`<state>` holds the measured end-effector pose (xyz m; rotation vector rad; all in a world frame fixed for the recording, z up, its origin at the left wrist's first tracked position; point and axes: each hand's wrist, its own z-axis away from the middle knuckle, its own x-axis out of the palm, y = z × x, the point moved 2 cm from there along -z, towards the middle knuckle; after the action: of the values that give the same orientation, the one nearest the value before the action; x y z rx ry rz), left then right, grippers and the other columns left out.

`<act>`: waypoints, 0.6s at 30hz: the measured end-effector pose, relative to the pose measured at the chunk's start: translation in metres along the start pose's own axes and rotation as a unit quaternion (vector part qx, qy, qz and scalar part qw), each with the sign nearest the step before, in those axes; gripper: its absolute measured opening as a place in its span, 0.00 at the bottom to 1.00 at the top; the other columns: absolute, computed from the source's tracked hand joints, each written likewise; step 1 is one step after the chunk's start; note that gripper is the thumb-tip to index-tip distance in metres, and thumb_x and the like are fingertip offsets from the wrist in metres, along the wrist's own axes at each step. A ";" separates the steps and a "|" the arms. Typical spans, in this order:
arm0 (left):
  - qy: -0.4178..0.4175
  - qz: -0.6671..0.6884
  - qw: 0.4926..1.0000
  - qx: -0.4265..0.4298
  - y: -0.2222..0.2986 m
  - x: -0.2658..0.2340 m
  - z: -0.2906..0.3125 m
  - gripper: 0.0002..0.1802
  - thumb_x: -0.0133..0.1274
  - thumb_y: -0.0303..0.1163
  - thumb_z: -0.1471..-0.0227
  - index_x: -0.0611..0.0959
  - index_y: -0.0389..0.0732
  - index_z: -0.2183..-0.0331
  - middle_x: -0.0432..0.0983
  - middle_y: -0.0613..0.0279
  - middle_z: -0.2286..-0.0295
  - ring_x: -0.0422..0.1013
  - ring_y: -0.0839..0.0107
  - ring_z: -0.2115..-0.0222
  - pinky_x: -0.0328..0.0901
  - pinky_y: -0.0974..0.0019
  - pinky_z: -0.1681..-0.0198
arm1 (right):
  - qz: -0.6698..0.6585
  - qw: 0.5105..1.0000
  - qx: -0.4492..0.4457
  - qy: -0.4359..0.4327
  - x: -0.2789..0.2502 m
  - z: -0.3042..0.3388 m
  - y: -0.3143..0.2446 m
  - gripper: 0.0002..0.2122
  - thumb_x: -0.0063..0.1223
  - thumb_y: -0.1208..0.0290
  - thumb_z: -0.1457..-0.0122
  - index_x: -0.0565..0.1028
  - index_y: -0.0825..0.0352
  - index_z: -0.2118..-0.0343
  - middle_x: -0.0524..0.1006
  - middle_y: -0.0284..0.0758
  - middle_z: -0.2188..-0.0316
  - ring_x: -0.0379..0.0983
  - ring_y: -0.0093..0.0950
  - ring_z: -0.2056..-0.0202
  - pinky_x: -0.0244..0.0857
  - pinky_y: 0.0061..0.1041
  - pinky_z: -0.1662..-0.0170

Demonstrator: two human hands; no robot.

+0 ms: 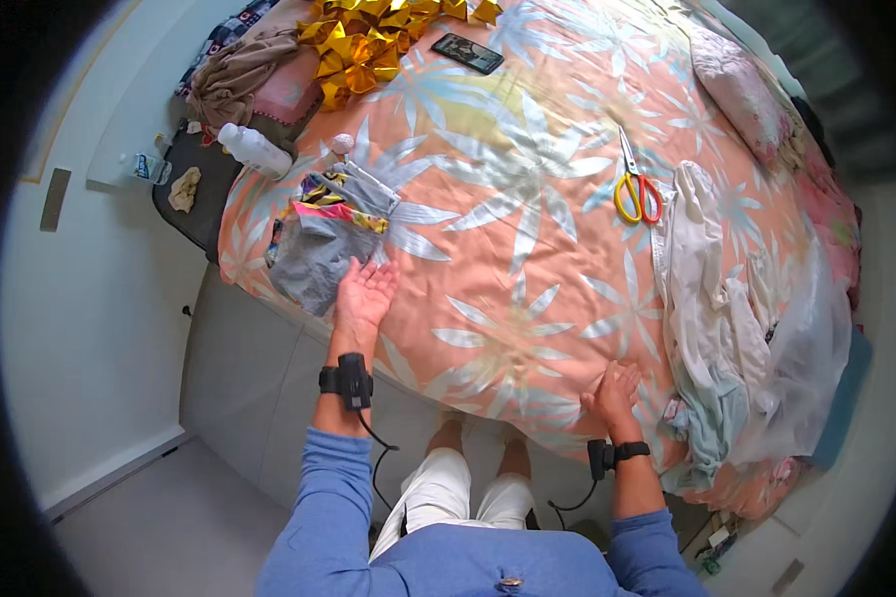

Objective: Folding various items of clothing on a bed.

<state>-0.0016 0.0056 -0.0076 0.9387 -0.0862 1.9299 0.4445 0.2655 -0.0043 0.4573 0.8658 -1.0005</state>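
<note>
My left hand (364, 295) lies palm up and open on the orange flowered bedspread (508, 249), its fingers beside a folded grey cloth with colourful trim (327, 231). My right hand (613, 391) rests palm down, fingers apart, flat on the bedspread near the bed's front edge. Neither hand holds anything. A pile of white and pale clothes (712, 298) lies just right of my right hand. Both wrists wear black bands with cables.
Yellow-and-red-handled scissors (635, 189) lie past the clothes pile. A dark phone (467, 53) and gold foil decorations (368, 40) sit at the far end. A white bottle (254, 149) lies at the bed's left edge. A clear plastic bag (811, 368) is at the right.
</note>
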 end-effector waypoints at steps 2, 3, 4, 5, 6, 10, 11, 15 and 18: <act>0.035 -0.188 0.978 0.080 -0.002 -0.005 0.023 0.21 0.52 0.41 0.43 0.73 0.32 0.56 0.75 0.47 0.60 0.72 0.57 0.59 0.68 0.56 0.54 | 0.008 1.000 0.013 -0.008 -0.006 0.016 0.009 0.50 0.65 0.58 0.58 0.47 0.69 0.35 0.36 0.66 0.38 0.29 0.63 0.36 0.33 0.58 0.37; 0.045 -0.313 0.934 0.166 0.007 -0.001 0.026 0.19 0.51 0.38 0.42 0.74 0.32 0.57 0.75 0.49 0.60 0.72 0.58 0.58 0.68 0.57 0.54 | 0.006 1.000 0.012 0.007 -0.006 0.016 0.008 0.49 0.65 0.59 0.59 0.49 0.71 0.36 0.40 0.66 0.38 0.33 0.63 0.36 0.34 0.58 0.37; 0.048 -0.420 0.872 0.247 0.017 0.002 0.030 0.16 0.49 0.35 0.41 0.74 0.32 0.57 0.76 0.52 0.61 0.72 0.59 0.58 0.67 0.58 0.55 | 0.003 1.000 0.012 0.018 -0.005 0.017 0.006 0.48 0.65 0.59 0.60 0.51 0.73 0.37 0.44 0.66 0.39 0.37 0.62 0.37 0.36 0.57 0.37; 0.070 -0.587 0.735 0.331 0.031 0.007 0.031 0.12 0.47 0.29 0.42 0.77 0.35 0.57 0.76 0.55 0.61 0.72 0.59 0.58 0.67 0.60 0.54 | -0.003 0.999 -0.029 0.043 -0.002 0.014 0.000 0.47 0.65 0.59 0.61 0.52 0.74 0.39 0.48 0.65 0.40 0.40 0.62 0.38 0.37 0.57 0.37; 0.065 -0.693 0.578 0.426 0.044 0.012 0.031 0.12 0.48 0.28 0.43 0.77 0.36 0.57 0.76 0.55 0.60 0.71 0.58 0.57 0.66 0.59 0.53 | -0.009 0.995 -0.065 0.073 0.000 0.009 -0.005 0.46 0.65 0.60 0.62 0.54 0.76 0.40 0.52 0.65 0.42 0.44 0.61 0.39 0.38 0.56 0.37; -0.034 -0.809 0.153 0.566 0.075 0.020 0.019 0.20 0.48 0.31 0.45 0.75 0.39 0.50 0.68 0.51 0.48 0.62 0.52 0.46 0.55 0.50 0.43 | -0.047 0.997 -0.054 -0.012 0.005 -0.005 0.002 0.46 0.66 0.59 0.59 0.53 0.74 0.39 0.50 0.65 0.40 0.34 0.62 0.36 0.35 0.61 0.38; -0.021 -0.835 0.111 0.539 0.078 0.017 0.011 0.22 0.47 0.34 0.44 0.74 0.40 0.48 0.64 0.52 0.44 0.57 0.51 0.42 0.50 0.47 0.40 | -0.025 0.999 -0.035 -0.016 0.007 -0.005 0.002 0.46 0.66 0.59 0.59 0.54 0.74 0.39 0.49 0.64 0.39 0.34 0.62 0.36 0.35 0.62 0.39; 0.127 -0.928 0.119 0.328 0.110 0.010 -0.021 0.38 0.47 0.46 0.44 0.57 0.44 0.37 0.46 0.54 0.36 0.38 0.56 0.34 0.39 0.42 0.37 | -0.037 0.999 0.036 0.006 -0.005 0.015 -0.009 0.47 0.66 0.56 0.57 0.52 0.70 0.37 0.42 0.63 0.37 0.30 0.61 0.35 0.33 0.65 0.40; 0.112 -0.925 0.075 0.355 0.133 0.010 -0.028 0.42 0.46 0.52 0.43 0.50 0.46 0.35 0.39 0.55 0.34 0.34 0.56 0.34 0.38 0.41 0.38 | -0.041 0.998 0.049 -0.025 -0.014 0.014 -0.017 0.47 0.65 0.57 0.56 0.50 0.67 0.36 0.38 0.62 0.36 0.28 0.62 0.35 0.35 0.66 0.41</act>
<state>-0.1242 -0.0479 0.0204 0.3252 1.5694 -0.7460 0.4322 0.2554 0.0156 0.4800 0.7976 -1.1290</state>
